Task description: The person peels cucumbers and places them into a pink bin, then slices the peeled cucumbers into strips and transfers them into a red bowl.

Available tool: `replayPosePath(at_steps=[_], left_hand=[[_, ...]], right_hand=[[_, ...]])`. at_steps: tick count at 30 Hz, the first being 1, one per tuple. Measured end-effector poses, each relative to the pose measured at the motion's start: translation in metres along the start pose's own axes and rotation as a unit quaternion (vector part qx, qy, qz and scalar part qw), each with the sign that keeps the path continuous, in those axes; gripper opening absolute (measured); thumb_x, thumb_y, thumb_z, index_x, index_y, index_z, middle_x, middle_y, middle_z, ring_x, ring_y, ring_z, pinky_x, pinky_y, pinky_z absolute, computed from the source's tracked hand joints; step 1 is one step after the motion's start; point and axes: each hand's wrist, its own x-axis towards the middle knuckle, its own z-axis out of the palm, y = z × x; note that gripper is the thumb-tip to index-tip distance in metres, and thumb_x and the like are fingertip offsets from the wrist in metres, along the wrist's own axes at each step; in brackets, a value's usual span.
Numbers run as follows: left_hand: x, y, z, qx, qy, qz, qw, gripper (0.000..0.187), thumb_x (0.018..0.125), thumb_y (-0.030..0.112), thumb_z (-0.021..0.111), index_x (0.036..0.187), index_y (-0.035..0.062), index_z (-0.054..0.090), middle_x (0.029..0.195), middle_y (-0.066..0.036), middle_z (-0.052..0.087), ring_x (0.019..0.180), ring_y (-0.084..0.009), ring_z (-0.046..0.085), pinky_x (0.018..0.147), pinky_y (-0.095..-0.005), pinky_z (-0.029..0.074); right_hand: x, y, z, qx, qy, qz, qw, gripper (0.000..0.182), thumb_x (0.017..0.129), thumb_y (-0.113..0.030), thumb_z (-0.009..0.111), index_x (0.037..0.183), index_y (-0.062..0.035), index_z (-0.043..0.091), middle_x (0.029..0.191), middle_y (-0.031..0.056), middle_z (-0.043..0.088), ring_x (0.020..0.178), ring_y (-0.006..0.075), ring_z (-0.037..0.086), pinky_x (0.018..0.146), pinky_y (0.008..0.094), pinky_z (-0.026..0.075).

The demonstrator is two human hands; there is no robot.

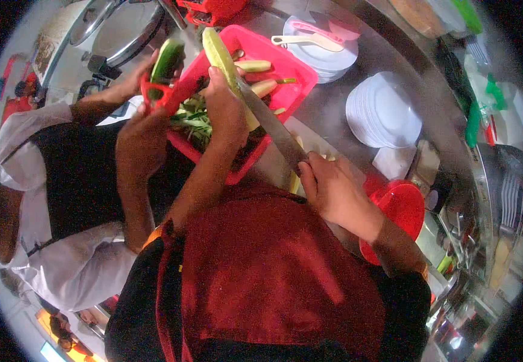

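My left hand (227, 108) is closed around a peeled cucumber (218, 53), its pale end pointing up and away from me. My right hand (335, 186) grips the handle of a large knife (273, 128). The blade slants up to the left, its far end right at the cucumber beside my left fingers. Below both lies a red-pink basin (300, 67) with more peeled cucumbers (254, 66) and a heap of green peelings (194, 120). Part of a pale cutting board (321, 140) shows under the knife, with pale pieces on it.
To my left a co-worker's hands (144, 136) hold a green cucumber (168, 62) and a red peeler (156, 92) over the basin's edge. White plates (388, 111) stand stacked on the steel counter; another stack (327, 60) carries a spatula (312, 41). A red bowl (403, 208) is near my right forearm.
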Motion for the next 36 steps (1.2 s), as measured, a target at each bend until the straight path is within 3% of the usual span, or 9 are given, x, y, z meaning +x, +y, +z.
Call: replayPosePath(at_steps=[4, 10, 13, 19, 23, 28, 31, 33, 36], left_hand=[[-0.007, 0.008, 0.006, 0.057, 0.059, -0.005, 0.997, 0.050, 0.100, 0.044, 0.020, 0.097, 0.0014, 0.045, 0.087, -0.016, 0.057, 0.075, -0.0365, 0.068, 0.062, -0.0401, 0.058], [-0.008, 0.009, 0.008, 0.005, 0.041, -0.021, 0.999, 0.051, 0.099, 0.048, 0.022, 0.101, 0.0012, 0.042, 0.088, -0.015, 0.053, 0.076, -0.0373, 0.068, 0.058, -0.0464, 0.058], [-0.009, 0.009, 0.008, 0.017, 0.051, -0.022, 0.998, 0.050, 0.099, 0.048, 0.022, 0.103, 0.0018, 0.041, 0.089, -0.016, 0.052, 0.075, -0.0379, 0.068, 0.057, -0.0490, 0.058], [-0.011, 0.005, 0.004, -0.011, 0.052, -0.027, 0.998, 0.049, 0.099, 0.049, 0.022, 0.100, 0.0036, 0.040, 0.090, -0.016, 0.053, 0.077, -0.0395, 0.067, 0.057, -0.0479, 0.057], [-0.006, -0.010, -0.002, -0.025, 0.060, -0.003, 0.998, 0.047, 0.100, 0.048, 0.021, 0.100, 0.0052, 0.041, 0.089, -0.016, 0.053, 0.078, -0.0391, 0.067, 0.058, -0.0464, 0.057], [-0.006, -0.011, -0.005, 0.002, 0.080, -0.041, 0.996, 0.045, 0.100, 0.047, 0.022, 0.101, 0.0066, 0.042, 0.093, -0.017, 0.057, 0.079, -0.0359, 0.068, 0.061, -0.0462, 0.058], [-0.004, -0.018, -0.006, -0.083, 0.071, -0.042, 0.993, 0.046, 0.099, 0.048, 0.023, 0.101, 0.0064, 0.043, 0.092, -0.016, 0.057, 0.079, -0.0352, 0.068, 0.061, -0.0469, 0.057], [-0.004, -0.020, -0.011, -0.058, 0.064, -0.045, 0.995, 0.046, 0.099, 0.048, 0.023, 0.101, 0.0067, 0.043, 0.091, -0.015, 0.057, 0.079, -0.0350, 0.068, 0.060, -0.0467, 0.057], [-0.004, -0.026, -0.013, -0.035, 0.065, -0.047, 0.996, 0.045, 0.099, 0.047, 0.023, 0.100, 0.0072, 0.044, 0.089, -0.013, 0.056, 0.079, -0.0338, 0.067, 0.058, -0.0466, 0.057]], right_hand=[[-0.001, 0.006, 0.011, 0.020, -0.019, 0.013, 1.000, 0.015, 0.092, -0.014, 0.052, 0.087, -0.0008, 0.047, 0.064, 0.0243, 0.055, 0.061, 0.0450, 0.056, 0.055, 0.0552, 0.042], [0.003, 0.005, 0.021, -0.007, 0.020, -0.032, 0.999, 0.017, 0.092, -0.015, 0.052, 0.086, -0.0005, 0.047, 0.060, 0.0240, 0.054, 0.056, 0.0444, 0.055, 0.052, 0.0549, 0.042], [0.004, 0.006, 0.026, 0.011, -0.022, 0.026, 0.999, 0.019, 0.093, -0.019, 0.050, 0.087, -0.0005, 0.048, 0.063, 0.0255, 0.055, 0.059, 0.0436, 0.057, 0.054, 0.0548, 0.044], [0.008, 0.005, 0.035, -0.009, -0.040, 0.058, 0.997, 0.024, 0.096, -0.023, 0.045, 0.089, -0.0006, 0.049, 0.065, 0.0258, 0.056, 0.060, 0.0447, 0.058, 0.056, 0.0548, 0.045], [0.011, 0.009, 0.040, -0.031, -0.023, 0.016, 0.999, 0.023, 0.095, -0.023, 0.045, 0.091, -0.0006, 0.050, 0.067, 0.0257, 0.057, 0.061, 0.0447, 0.058, 0.058, 0.0552, 0.046], [0.012, 0.012, 0.043, -0.034, -0.008, 0.025, 0.999, 0.022, 0.095, -0.022, 0.046, 0.092, -0.0007, 0.051, 0.069, 0.0267, 0.057, 0.065, 0.0456, 0.058, 0.059, 0.0562, 0.045], [0.014, 0.020, 0.042, 0.041, -0.029, 0.036, 0.998, 0.022, 0.095, -0.022, 0.046, 0.093, -0.0010, 0.052, 0.068, 0.0267, 0.056, 0.066, 0.0476, 0.057, 0.059, 0.0569, 0.044], [0.015, 0.029, 0.050, 0.127, -0.009, 0.035, 0.991, 0.022, 0.094, -0.022, 0.046, 0.094, -0.0014, 0.053, 0.072, 0.0284, 0.057, 0.071, 0.0491, 0.056, 0.063, 0.0576, 0.044], [0.014, 0.036, 0.057, 0.096, -0.044, 0.050, 0.993, 0.027, 0.096, -0.022, 0.044, 0.092, 0.0039, 0.051, 0.077, 0.0277, 0.058, 0.075, 0.0458, 0.057, 0.067, 0.0531, 0.043]])
